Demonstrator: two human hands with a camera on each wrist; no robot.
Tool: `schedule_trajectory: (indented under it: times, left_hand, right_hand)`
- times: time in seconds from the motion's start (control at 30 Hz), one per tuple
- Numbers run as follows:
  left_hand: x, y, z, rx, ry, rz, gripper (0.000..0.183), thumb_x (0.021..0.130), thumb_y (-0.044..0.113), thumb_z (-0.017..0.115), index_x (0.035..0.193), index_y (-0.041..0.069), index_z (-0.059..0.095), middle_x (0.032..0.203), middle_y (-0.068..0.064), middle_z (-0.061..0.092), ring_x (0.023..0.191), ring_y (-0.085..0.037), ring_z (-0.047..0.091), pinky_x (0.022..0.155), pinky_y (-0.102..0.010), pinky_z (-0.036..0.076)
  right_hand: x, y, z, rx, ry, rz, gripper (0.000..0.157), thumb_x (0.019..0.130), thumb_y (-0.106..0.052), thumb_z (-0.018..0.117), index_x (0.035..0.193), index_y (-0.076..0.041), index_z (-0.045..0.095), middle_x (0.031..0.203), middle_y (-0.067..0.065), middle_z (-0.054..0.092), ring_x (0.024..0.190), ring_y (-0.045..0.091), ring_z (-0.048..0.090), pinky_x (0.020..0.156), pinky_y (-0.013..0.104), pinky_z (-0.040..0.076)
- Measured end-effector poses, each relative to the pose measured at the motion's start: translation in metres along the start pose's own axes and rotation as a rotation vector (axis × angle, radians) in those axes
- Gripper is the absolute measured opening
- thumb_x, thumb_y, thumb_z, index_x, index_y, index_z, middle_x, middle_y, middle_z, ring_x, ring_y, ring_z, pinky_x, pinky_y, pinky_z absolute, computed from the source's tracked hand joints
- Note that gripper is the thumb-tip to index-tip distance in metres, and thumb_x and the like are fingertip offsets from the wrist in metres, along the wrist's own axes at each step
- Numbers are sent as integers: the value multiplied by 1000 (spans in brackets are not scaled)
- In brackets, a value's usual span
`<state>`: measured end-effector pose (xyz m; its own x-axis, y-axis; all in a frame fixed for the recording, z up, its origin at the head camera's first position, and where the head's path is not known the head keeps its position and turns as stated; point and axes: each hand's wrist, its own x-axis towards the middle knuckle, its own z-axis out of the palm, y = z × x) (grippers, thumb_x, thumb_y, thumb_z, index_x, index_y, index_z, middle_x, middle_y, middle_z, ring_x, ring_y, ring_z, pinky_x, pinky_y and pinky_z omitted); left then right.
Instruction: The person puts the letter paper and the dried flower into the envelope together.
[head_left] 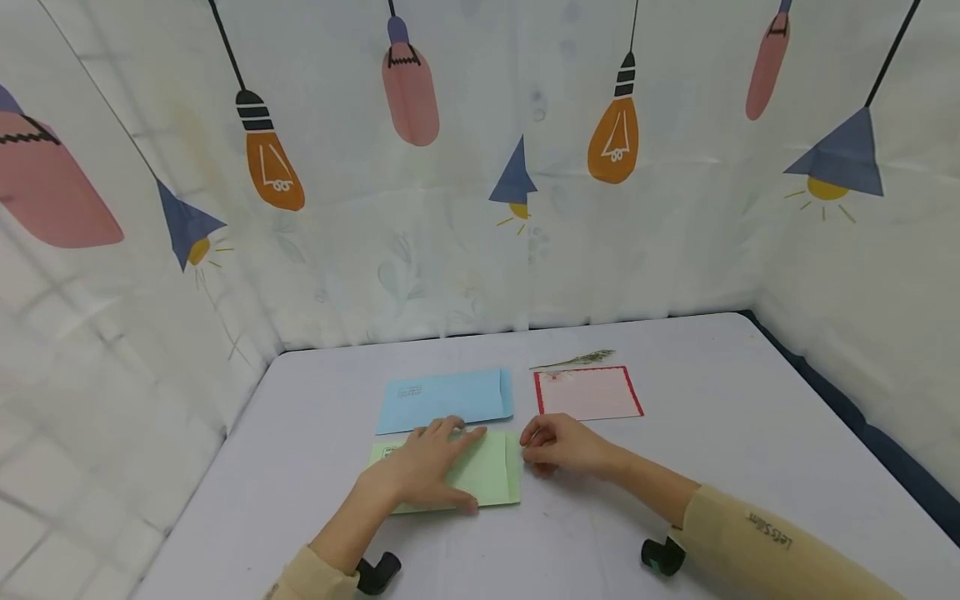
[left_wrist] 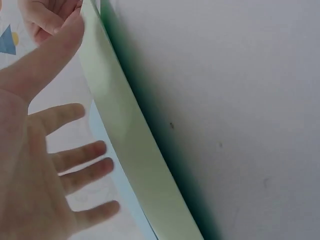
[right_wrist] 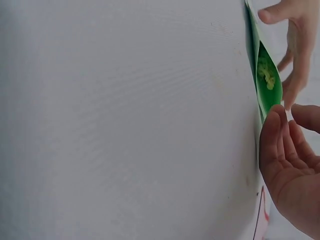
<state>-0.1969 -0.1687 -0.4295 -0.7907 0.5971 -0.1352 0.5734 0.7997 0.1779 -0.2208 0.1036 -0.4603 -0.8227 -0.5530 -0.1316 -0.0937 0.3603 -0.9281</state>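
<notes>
A pale green envelope (head_left: 491,467) lies on the table near the person. The left hand (head_left: 427,462) is spread over it, fingers straight; in the left wrist view its thumb (left_wrist: 55,55) reaches the envelope's edge. At the envelope's right end is the right hand (head_left: 562,446), its fingers loosely bent. Seen from the right wrist, the envelope's mouth (right_wrist: 274,95) gapes, and a small yellow-green dried flower (right_wrist: 266,74) shows inside. The right fingertips (right_wrist: 274,117) are at the lip of that mouth, with the thumb apart from them and nothing visible between.
Behind the green envelope lies a blue envelope (head_left: 442,400). To its right is a pale pink card with a red border (head_left: 588,396), with a dried sprig (head_left: 588,358) just beyond it. A patterned curtain (head_left: 450,250) hangs behind the white table (head_left: 712,417).
</notes>
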Motion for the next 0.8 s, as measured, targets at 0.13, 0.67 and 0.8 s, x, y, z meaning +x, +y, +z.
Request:
schedule_trajectory:
  times: [0.13, 0.67, 0.8]
  left_hand:
    - [8, -5, -1, 4, 131, 26, 76, 84, 62, 63, 148, 27, 40, 133, -3, 44, 117, -19, 47, 99, -49, 35]
    - [38, -30, -11, -39, 246, -113, 71, 87, 46, 68, 147, 18, 41, 144, -12, 38, 132, -32, 35, 98, -59, 32]
    - [42, -41, -14, 8, 193, -145, 79, 84, 52, 69, 149, 20, 37, 150, -12, 30, 137, -33, 28, 101, -60, 29]
  right_hand:
    - [4, 0, -5, -10, 29, 4, 20, 89, -17, 69, 103, -4, 61, 83, 10, 67, 70, 24, 64, 64, 35, 53]
    - [34, -3, -19, 89, 207, 50, 22, 90, -12, 69, 106, 1, 65, 90, 13, 66, 75, 24, 62, 69, 34, 54]
    - [45, -5, -22, 122, 240, 78, 21, 89, -11, 69, 106, 1, 66, 91, 13, 66, 73, 22, 62, 66, 32, 53]
